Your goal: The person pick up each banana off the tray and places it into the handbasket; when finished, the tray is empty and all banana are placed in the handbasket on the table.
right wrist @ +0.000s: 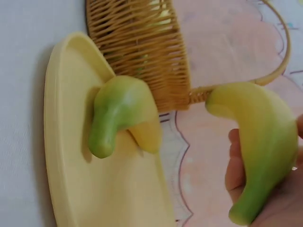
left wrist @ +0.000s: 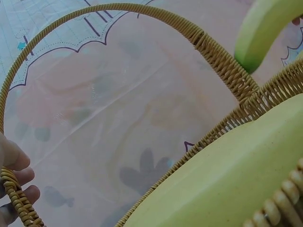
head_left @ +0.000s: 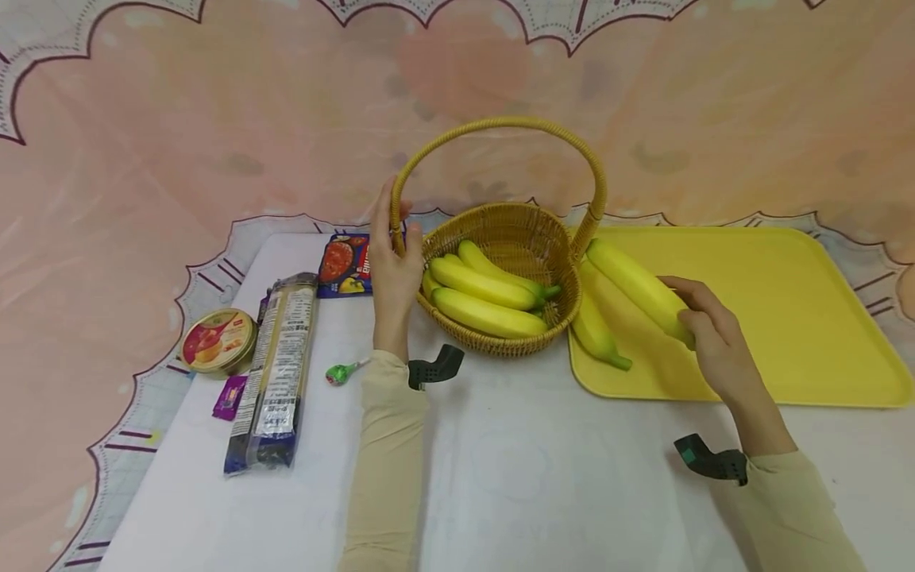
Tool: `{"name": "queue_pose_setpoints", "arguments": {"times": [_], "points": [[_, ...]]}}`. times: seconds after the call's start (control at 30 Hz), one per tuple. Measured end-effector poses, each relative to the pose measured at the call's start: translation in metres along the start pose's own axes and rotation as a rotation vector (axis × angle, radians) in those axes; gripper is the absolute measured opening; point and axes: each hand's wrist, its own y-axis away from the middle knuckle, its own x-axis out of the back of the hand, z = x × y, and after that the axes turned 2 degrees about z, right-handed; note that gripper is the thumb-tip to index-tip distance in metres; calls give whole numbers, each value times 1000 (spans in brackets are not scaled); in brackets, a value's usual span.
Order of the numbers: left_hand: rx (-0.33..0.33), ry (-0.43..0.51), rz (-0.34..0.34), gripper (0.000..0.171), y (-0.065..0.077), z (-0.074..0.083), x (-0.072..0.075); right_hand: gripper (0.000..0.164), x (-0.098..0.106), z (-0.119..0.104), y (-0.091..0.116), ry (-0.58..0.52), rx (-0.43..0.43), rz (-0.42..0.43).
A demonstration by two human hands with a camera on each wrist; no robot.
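Note:
My left hand (head_left: 396, 270) grips the left side of the handle (left wrist: 102, 7) of a woven basket (head_left: 522, 343), thumb and fingers round the cane in the left wrist view. Several bananas (head_left: 486, 314) lie inside the basket. My right hand (head_left: 715, 338) holds a single banana (head_left: 636, 286) by its lower end, tilted above the yellow tray (head_left: 786, 318). The far tip of that banana is close to the right foot of the handle. Another banana (right wrist: 125, 106) lies on the tray, right beside the basket wall.
Left of the basket are a blue food packet (head_left: 345, 264), a long clear-wrapped package (head_left: 275, 373), a round tin (head_left: 218, 342), a purple wrapped sweet (head_left: 229, 397) and a green lollipop (head_left: 343, 373). A patterned cloth (head_left: 286, 119) hangs behind the white table (head_left: 515, 477).

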Motion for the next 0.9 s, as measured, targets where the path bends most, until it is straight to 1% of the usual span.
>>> {"name": "queue_pose_setpoints", "arguments": {"times": [0.1,0.23,0.33,0.4,0.43,0.5,0.6,0.73,0.83,0.9], "points": [[-7,0,3,53,-1,1,1,44,0,-5,3,-19,46,42],[-1,1,-6,54,-1,0,1,47,-2,-10,5,-26,33,159],[6,9,-12,54,-2,-5,-1,49,-3,-14,5,-91,24,239],[2,13,-9,55,-4,-14,-2,49,-5,-17,3,-126,52,231],[-3,16,-6,55,-5,-18,-2,49,-6,-18,2,-128,74,211],[-8,15,-2,56,-7,-28,-4,48,-11,-21,-3,-112,122,140],[-20,5,-1,57,-9,-37,-4,46,-22,-26,-17,-57,185,-4],[-17,-3,-18,58,-9,-40,-3,42,-43,-32,-40,-21,166,-195],[-15,-7,-25,58,-8,-39,-2,40,-60,-37,-57,9,152,-282],[-23,-7,-25,58,-8,-38,-1,40,-71,-42,-68,15,146,-312]]}}
